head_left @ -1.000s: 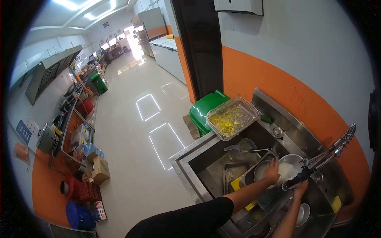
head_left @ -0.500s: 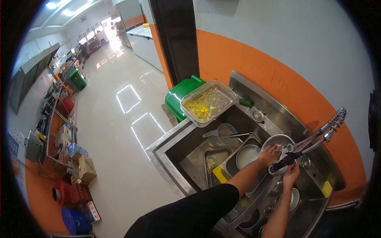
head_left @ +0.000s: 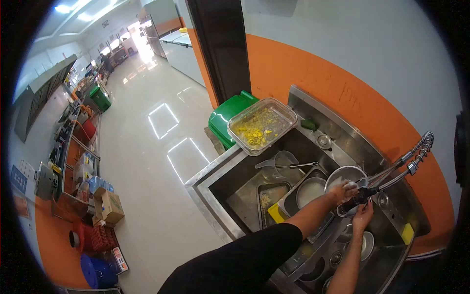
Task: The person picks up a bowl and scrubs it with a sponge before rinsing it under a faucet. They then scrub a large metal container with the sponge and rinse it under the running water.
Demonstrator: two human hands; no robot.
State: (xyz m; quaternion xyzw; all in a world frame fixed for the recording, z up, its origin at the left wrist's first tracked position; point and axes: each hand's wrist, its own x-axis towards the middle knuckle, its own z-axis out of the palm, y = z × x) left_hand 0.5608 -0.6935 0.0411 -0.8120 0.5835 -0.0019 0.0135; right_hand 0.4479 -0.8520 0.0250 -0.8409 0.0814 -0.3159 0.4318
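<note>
The person stands at a steel sink (head_left: 215,188) set against the orange and white wall, with both arms reaching forward over the basin. The left hand (head_left: 342,191) lies on the near rim of a round metal bowl (head_left: 348,174), which is tilted over the basin just beside a steel pan (head_left: 310,192) with whitish water in it. Its fingers are curved over the edge, but it is too small in the view for me to tell whether they really pinch the bowl or only rest on it. The right hand (head_left: 363,215) is just below and touching the black spray head (head_left: 356,202) of the spring faucet (head_left: 416,156), and its fingers look closed around the grip. In my judgement the main risk is the wet bowl: if the hold on the rim is loose, it may slide and fall on the pan or on the small bowl (head_left: 364,245) lower in the sink. If the spray head points a little off the bowl, water could also jump over the edge to the shiny floor (head_left: 161,161) and make it slippery. The clear tray (head_left: 263,126) with yellow food rests sits on the far corner of the sink, partly over the green bin (head_left: 229,113), so one push could tip it. Of writing I can read nothing: the blue poster (head_left: 18,179) on the left wall and the cartons (head_left: 111,206) on the floor carry print, but it is too small.
</note>
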